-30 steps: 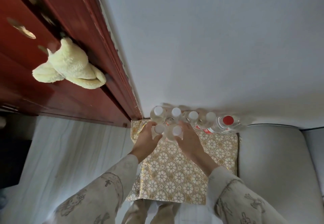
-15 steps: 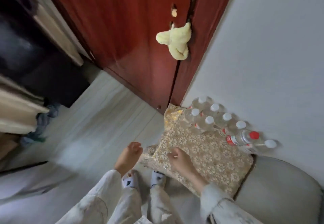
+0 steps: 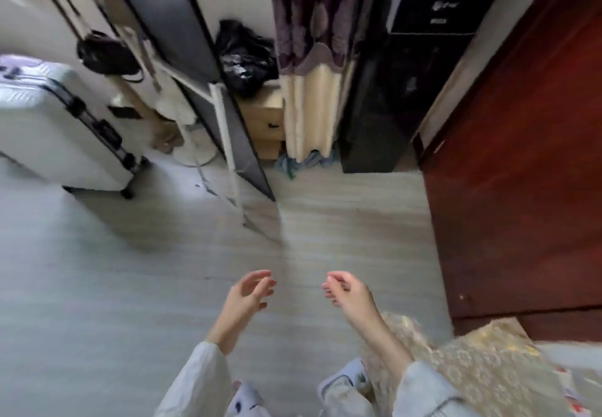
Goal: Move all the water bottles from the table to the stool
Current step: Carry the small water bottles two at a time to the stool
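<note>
**Both hands empty above the floor; no bottles clearly seen**

The fingers (image 3: 260, 281) of the left hand (image 3: 246, 296) are loosely curled and slightly apart, with nothing held between them. The fingers (image 3: 334, 283) of the right hand (image 3: 350, 292) are curled inward toward the palm, likewise empty. The two hands are held apart from each other in the air, palms turned toward one another, above the pale plank floor (image 3: 130, 286). Pale patterned sleeves (image 3: 202, 380) are seen at both wrists, and slippered feet (image 3: 345, 380) are visible below them.

A gold floral cloth (image 3: 482, 361) covers a surface at the lower right corner, just beside the right forearm. A blurred red-and-white patch at its far right edge cannot be identified, so the position of the water bottles cannot be told.

A dark red wooden door (image 3: 521, 172) stands along the right side. Farther off, a white suitcase (image 3: 55, 129) stands at the left, a black bag (image 3: 244, 58) rests on a small wooden unit, and a curtain (image 3: 309, 58) hangs beside a tall black appliance (image 3: 400, 90).
</note>
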